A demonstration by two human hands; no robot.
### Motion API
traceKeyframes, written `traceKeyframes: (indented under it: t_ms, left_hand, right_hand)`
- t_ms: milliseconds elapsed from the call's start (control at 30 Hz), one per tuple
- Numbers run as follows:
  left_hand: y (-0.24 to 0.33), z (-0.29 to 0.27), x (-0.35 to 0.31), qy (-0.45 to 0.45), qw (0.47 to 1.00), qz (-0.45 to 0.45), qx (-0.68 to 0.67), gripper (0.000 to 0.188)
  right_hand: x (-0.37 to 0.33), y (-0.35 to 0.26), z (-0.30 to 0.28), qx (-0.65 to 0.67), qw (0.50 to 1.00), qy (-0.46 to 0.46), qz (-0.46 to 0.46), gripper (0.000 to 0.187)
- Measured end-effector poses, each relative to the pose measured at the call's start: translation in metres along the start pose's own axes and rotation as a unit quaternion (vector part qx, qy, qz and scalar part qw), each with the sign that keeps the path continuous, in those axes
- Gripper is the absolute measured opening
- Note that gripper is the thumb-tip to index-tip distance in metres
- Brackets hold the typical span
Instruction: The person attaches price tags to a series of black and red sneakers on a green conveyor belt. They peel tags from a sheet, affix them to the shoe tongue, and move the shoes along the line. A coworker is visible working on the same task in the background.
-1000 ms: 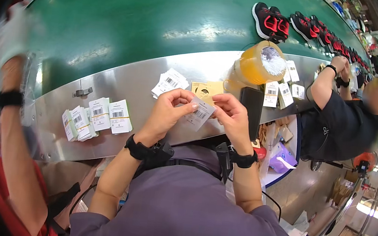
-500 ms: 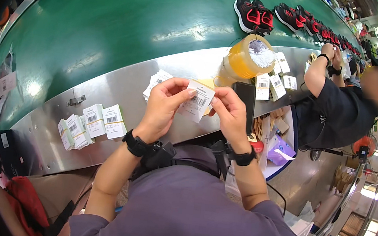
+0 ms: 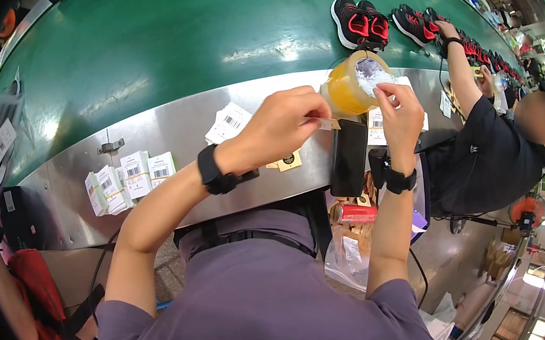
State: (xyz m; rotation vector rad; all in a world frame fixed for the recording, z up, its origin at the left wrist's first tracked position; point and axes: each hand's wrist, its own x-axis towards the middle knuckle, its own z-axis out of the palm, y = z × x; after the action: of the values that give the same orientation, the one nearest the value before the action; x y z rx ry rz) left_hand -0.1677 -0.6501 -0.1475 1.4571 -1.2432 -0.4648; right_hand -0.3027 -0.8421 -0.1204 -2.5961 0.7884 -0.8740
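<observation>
My left hand [image 3: 286, 123] pinches a hang tag [image 3: 329, 124], seen nearly edge-on above the metal ledge. Over the rim of a yellow translucent tub [image 3: 347, 92] with white stringy stuff inside is my right hand [image 3: 399, 117]. Its thumb and fingertips are pressed together; whatever is between them is too small to make out. A black phone [image 3: 350, 159] lies between and below the hands. Left of my left hand is a loose pile of white barcode tags [image 3: 229, 123]. A kraft-brown tag with a dark round print [image 3: 289, 161] lies under my left wrist.
Banded stacks of tags [image 3: 134, 174] sit on the ledge at left. Black-and-red shoes [image 3: 360, 24] line the green belt [image 3: 187, 33]. A red can [image 3: 356, 213] lies by a plastic bag [image 3: 349, 256]. A co-worker [image 3: 497, 142] stands at right, one arm over the shoes.
My right hand has let go of the white tag and moved right and up to the tub. The left hand has turned over with the tag. The co-worker's arm has reached to the shoes.
</observation>
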Motion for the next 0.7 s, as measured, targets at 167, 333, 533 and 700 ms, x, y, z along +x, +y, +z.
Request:
traceKeyframes:
  t_ms: [167,333,533,700]
  left_hand:
    - [-0.018,0.030,0.044,0.002,0.993,0.111,0.031,0.010]
    - [-0.028,0.049,0.062,0.010,0.993,0.120,0.015,0.009]
    - [-0.038,0.065,0.076,-0.053,0.992,0.111,0.033,0.012]
    - [-0.030,0.062,0.061,0.003,0.993,0.116,0.036,0.010]
  right_hand:
    - [0.003,0.000,0.006,0.003,0.999,0.035,-0.034,0.009]
    - [0.003,0.003,0.006,0.016,0.995,0.045,-0.088,0.009]
    - [-0.009,-0.036,-0.037,0.339,0.914,0.224,0.008,0.009]
    - [-0.002,-0.009,-0.040,0.179,0.971,0.152,0.032,0.011]
